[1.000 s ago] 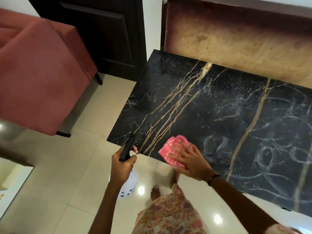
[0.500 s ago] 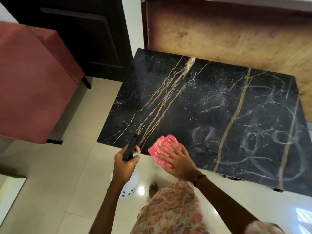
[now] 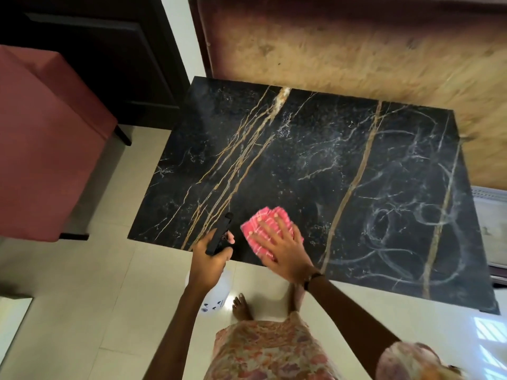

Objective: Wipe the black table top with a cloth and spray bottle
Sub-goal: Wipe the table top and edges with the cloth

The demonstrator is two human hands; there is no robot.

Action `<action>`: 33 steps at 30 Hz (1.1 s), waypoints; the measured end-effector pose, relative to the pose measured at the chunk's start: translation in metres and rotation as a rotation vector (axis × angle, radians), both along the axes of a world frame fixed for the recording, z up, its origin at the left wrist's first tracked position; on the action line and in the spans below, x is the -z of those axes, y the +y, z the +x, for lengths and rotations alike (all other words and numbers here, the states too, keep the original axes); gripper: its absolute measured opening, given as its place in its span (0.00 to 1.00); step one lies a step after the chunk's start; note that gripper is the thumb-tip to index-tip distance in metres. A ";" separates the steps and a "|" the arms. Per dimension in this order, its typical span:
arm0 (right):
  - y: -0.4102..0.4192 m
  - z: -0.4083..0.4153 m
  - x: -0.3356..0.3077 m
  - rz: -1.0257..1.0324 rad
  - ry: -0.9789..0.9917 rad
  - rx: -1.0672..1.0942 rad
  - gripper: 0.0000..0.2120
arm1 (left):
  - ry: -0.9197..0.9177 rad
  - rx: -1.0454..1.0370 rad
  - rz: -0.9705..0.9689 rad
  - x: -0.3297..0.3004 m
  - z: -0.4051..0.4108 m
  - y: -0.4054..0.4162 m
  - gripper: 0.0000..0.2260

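Observation:
The black table top [image 3: 301, 165], marbled with gold and white veins, fills the middle of the view. A pink cloth [image 3: 263, 223] lies on it near the front edge, and my right hand [image 3: 282, 249] presses flat on the cloth with fingers spread. My left hand [image 3: 210, 260] grips the spray bottle [image 3: 218, 237] at the table's front left corner. The bottle's black head points over the table, and its white body hangs below my hand over the floor. Fine white droplets speckle the table's centre.
A red upholstered chair [image 3: 41, 149] stands on the left, beside a dark wooden door [image 3: 109, 58]. A tan wooden panel [image 3: 356, 50] backs the table. Pale floor tiles [image 3: 82, 297] lie in front, with my bare feet on them. A white framed object [image 3: 491, 229] sits at the right edge.
The view has shifted, showing the whole table. My right hand and the cloth slid a little toward the table's middle. My left hand keeps hold of the spray bottle.

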State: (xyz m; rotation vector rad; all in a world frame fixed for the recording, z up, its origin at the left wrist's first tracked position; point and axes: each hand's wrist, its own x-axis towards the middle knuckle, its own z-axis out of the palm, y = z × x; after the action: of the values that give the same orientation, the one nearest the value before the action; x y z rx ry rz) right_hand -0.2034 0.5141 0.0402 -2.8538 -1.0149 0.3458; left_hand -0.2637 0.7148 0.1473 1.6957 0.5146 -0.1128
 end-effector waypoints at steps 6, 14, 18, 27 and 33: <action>-0.126 -0.029 -0.002 -0.042 -0.073 -0.094 0.25 | 0.036 -0.040 -0.003 -0.007 0.017 -0.029 0.12; -0.091 0.036 -0.010 -0.014 0.023 0.210 0.25 | 0.071 -0.016 0.032 -0.009 0.031 -0.062 0.10; -0.094 -0.004 -0.003 0.012 -0.031 -0.058 0.23 | 0.037 0.016 0.048 -0.008 0.039 -0.076 0.09; -0.230 0.007 -0.008 -0.092 -0.021 0.069 0.24 | 0.096 -0.054 0.023 -0.014 0.051 -0.107 0.13; -0.148 0.058 -0.008 -0.036 0.029 0.197 0.25 | 0.085 -0.015 0.056 -0.012 0.058 -0.120 0.12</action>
State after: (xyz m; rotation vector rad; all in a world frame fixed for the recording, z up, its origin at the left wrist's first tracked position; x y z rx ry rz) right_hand -0.1450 0.3663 0.0482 -2.9389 -0.7215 0.3898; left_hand -0.2052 0.5951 0.1596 1.7467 0.5987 -0.1621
